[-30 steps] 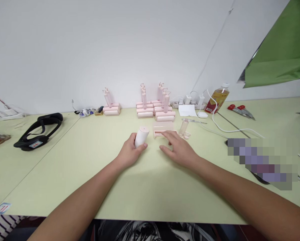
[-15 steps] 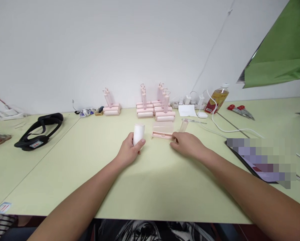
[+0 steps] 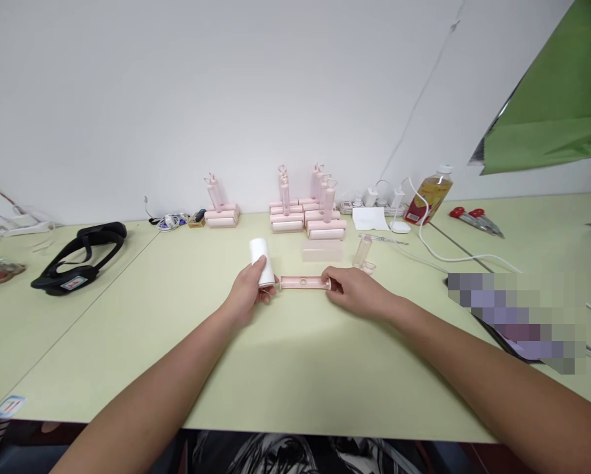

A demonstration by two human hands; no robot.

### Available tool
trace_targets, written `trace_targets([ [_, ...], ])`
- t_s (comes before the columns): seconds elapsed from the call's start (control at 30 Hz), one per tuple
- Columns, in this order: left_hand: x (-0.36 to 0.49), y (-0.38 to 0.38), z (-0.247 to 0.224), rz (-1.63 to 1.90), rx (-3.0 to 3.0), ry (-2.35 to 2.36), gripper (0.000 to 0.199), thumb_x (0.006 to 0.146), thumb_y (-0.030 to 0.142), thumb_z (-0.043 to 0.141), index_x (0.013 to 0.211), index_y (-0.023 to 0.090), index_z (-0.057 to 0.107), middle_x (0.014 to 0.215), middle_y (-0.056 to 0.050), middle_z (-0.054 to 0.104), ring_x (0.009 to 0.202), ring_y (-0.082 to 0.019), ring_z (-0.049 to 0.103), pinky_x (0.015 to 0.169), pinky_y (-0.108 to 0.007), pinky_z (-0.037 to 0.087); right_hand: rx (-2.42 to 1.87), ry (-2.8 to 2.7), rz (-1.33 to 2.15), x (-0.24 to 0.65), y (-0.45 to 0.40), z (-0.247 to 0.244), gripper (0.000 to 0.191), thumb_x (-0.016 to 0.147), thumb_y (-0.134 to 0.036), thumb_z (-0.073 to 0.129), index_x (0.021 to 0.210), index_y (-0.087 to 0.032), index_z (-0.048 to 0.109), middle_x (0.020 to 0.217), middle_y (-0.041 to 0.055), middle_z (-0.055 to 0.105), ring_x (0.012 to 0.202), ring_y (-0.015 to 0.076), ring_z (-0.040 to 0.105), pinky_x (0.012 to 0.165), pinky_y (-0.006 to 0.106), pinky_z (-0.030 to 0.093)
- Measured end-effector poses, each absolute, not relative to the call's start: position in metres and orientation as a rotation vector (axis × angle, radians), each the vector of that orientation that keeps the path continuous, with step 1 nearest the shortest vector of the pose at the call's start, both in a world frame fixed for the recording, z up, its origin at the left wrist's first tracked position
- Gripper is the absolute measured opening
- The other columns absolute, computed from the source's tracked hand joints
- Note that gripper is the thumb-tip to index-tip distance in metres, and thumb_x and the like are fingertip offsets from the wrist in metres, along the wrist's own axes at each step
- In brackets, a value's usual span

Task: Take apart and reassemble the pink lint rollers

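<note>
My left hand (image 3: 249, 289) is wrapped round a white sticky roll (image 3: 260, 262), which leans slightly to the left. With its fingers closed on the right end of a pink lint roller frame (image 3: 303, 282), my right hand (image 3: 357, 289) keeps the frame level, its left end close to the roll and my left fingers. Behind the frame lies a translucent pink cover (image 3: 322, 250). A clear pink handle tube (image 3: 362, 251) stands tilted beyond my right hand, and a small pink piece (image 3: 369, 267) lies beside it.
Assembled pink lint rollers (image 3: 326, 227) stand along the wall, with another (image 3: 221, 214) farther left. On the right are a drink bottle (image 3: 430, 196), white cables, red-handled pliers (image 3: 477, 220) and a blurred tablet-like item (image 3: 513, 322). A black head strap (image 3: 78, 260) lies at left.
My right hand has brought the pink frame left and nearer to me, away from the cover and tube. My left hand has shifted left a little, tilting the white roll.
</note>
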State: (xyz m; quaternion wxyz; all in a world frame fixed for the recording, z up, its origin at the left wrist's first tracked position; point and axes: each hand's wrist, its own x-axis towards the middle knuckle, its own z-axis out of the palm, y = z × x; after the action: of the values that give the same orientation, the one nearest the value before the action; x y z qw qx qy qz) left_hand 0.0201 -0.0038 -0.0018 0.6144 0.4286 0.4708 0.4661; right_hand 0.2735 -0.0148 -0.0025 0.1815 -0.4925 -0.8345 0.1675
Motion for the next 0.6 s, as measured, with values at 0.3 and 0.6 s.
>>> trace_targets([
  [0.3,0.019,-0.005,0.0,0.937,0.96,1.048,0.045,0.081,0.058,0.056,0.077,0.014,0.056,0.065,-0.004,0.059,0.049,-0.011,0.054,0.04,-0.021,0.039,-1.198,-2.195,0.389,0.273,-0.015,-0.007,0.028,0.083,-0.019,0.05,0.108,-0.015,0.063,0.063,-0.0025,0.052,0.058,0.013,0.049,0.057,0.025,0.037],
  [0.6,0.022,-0.007,-0.004,0.966,1.111,1.077,0.045,0.077,0.06,0.06,0.078,0.016,0.052,0.069,-0.002,0.058,0.046,-0.006,0.043,0.04,-0.02,0.03,-1.208,-2.232,0.569,0.266,-0.017,-0.014,0.025,0.09,-0.032,0.052,0.104,-0.018,0.067,0.084,0.0044,0.057,0.071,0.0155,0.057,0.066,0.028,0.046],
])
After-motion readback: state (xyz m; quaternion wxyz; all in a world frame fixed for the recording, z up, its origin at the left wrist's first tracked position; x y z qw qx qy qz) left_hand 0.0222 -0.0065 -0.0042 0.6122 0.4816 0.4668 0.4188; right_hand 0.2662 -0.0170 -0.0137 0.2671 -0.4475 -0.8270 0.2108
